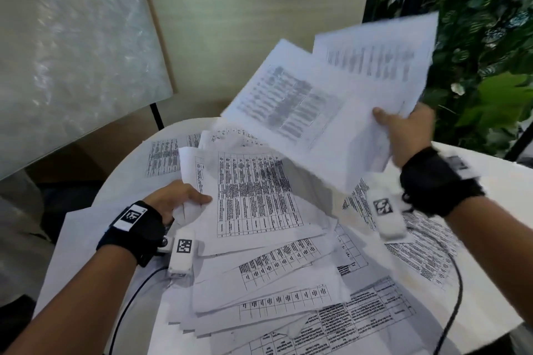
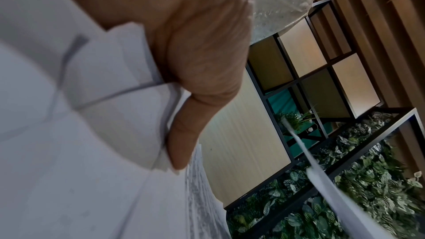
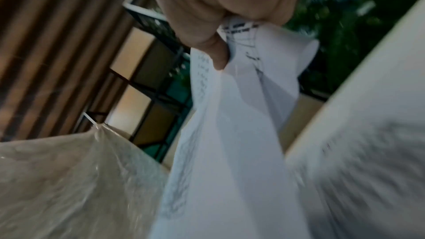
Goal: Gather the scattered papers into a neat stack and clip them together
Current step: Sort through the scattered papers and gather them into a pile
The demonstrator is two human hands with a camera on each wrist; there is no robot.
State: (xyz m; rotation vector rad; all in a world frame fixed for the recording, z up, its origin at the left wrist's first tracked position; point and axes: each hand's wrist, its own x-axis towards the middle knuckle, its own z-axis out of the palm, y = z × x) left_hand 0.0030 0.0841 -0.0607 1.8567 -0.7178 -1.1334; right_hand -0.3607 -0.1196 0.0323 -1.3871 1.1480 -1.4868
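Note:
Printed white papers point(image 1: 259, 253) with tables lie scattered and overlapping across a white table point(image 1: 501, 181). My left hand point(image 1: 184, 199) grips the left edge of a loose bundle of sheets point(image 1: 251, 190) on the pile; its thumb point(image 2: 181, 143) presses on top of the paper edges point(image 2: 128, 97). My right hand point(image 1: 403, 130) holds several raised sheets point(image 1: 331, 89) in the air at the upper right, blurred by motion. In the right wrist view its thumb point(image 3: 216, 50) pinches the lifted papers point(image 3: 230, 134). No clip shows in any view.
A plastic-wrapped panel point(image 1: 66, 46) leans at the left behind the table. A wall of green leaves point(image 1: 484, 37) stands at the right. Black cables point(image 1: 452, 302) run from both wrist devices over the papers near the front edge.

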